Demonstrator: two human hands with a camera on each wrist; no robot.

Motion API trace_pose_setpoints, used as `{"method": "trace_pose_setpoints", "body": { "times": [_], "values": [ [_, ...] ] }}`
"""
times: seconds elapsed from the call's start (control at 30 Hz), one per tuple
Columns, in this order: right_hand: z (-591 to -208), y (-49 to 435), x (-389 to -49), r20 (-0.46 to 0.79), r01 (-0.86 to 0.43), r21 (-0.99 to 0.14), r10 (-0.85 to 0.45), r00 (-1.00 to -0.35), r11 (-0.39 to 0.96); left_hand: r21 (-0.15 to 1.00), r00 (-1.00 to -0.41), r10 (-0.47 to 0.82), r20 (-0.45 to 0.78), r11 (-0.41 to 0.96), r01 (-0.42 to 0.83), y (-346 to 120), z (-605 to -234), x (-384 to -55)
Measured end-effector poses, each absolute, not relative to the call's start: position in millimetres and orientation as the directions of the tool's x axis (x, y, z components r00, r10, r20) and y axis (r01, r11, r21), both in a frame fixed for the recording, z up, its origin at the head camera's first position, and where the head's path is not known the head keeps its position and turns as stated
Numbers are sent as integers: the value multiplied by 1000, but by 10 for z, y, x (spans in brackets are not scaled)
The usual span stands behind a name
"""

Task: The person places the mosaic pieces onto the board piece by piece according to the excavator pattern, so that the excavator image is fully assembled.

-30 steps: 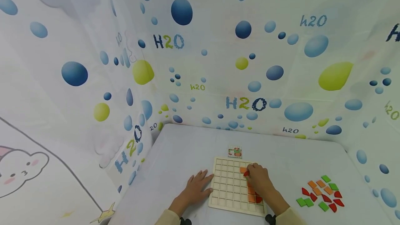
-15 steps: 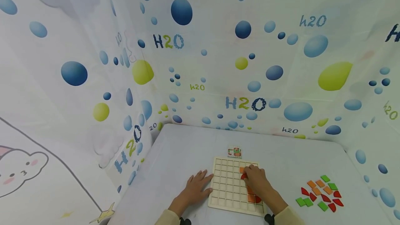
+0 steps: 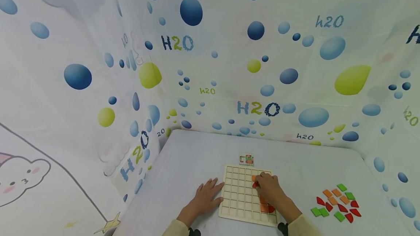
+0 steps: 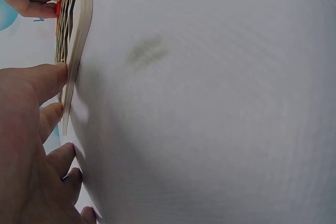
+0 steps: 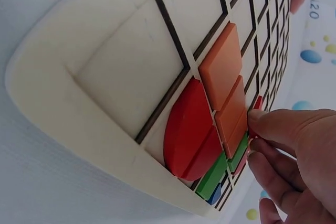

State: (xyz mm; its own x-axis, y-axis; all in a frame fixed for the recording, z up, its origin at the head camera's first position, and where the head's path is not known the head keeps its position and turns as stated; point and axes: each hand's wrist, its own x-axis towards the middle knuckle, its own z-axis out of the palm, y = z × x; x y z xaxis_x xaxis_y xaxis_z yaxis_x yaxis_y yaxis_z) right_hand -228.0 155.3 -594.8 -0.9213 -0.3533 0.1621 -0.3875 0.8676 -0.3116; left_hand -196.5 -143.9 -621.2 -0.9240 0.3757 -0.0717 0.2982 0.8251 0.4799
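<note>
A pale wooden grid board (image 3: 241,194) lies on the white table. My left hand (image 3: 206,196) rests beside it with spread fingers, thumb and fingertip touching its left edge. Over the board's upper right part, my right hand (image 3: 270,188) pinches a small red curved piece (image 3: 255,185) between thumb and fingers, right at a grid cell below an orange square (image 3: 254,178). In the right wrist view, orange tiles (image 5: 221,66), red curved pieces (image 5: 188,124), a green tile (image 5: 212,176) and a blue piece (image 5: 214,194) sit in the grid. The right hand partly hides the held piece.
Loose green squares (image 3: 339,216), orange squares (image 3: 336,192) and red curved pieces (image 3: 343,208) are scattered right of the board. A small patterned card (image 3: 246,159) lies just behind it. Printed cloth walls (image 3: 226,72) stand around the table (image 3: 190,156).
My right hand has shifted slightly left with the red piece, which has come down into place near the orange square. The left hand stays still at the board's edge.
</note>
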Motion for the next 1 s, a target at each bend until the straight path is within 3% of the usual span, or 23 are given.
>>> {"method": "trace_pose_setpoints", "body": {
  "times": [0.3, 0.67, 1.0],
  "values": [
    [-5945, 1541, -2272, 202, -396, -258, -352, -914, 881, 471, -925, 374, -72, 830, 299, -1444, -6238, -1993],
    [-5967, 1556, -2299, 177, -382, -307, -342, -923, 872, 474, -924, 375, -71, 828, 300, -1436, -6238, -1978],
    [-6048, 1579, -2338, 245, -432, -308, -368, -897, 848, 478, -926, 372, -66, 826, 298, -1430, -6197, -1960]
  ]
}}
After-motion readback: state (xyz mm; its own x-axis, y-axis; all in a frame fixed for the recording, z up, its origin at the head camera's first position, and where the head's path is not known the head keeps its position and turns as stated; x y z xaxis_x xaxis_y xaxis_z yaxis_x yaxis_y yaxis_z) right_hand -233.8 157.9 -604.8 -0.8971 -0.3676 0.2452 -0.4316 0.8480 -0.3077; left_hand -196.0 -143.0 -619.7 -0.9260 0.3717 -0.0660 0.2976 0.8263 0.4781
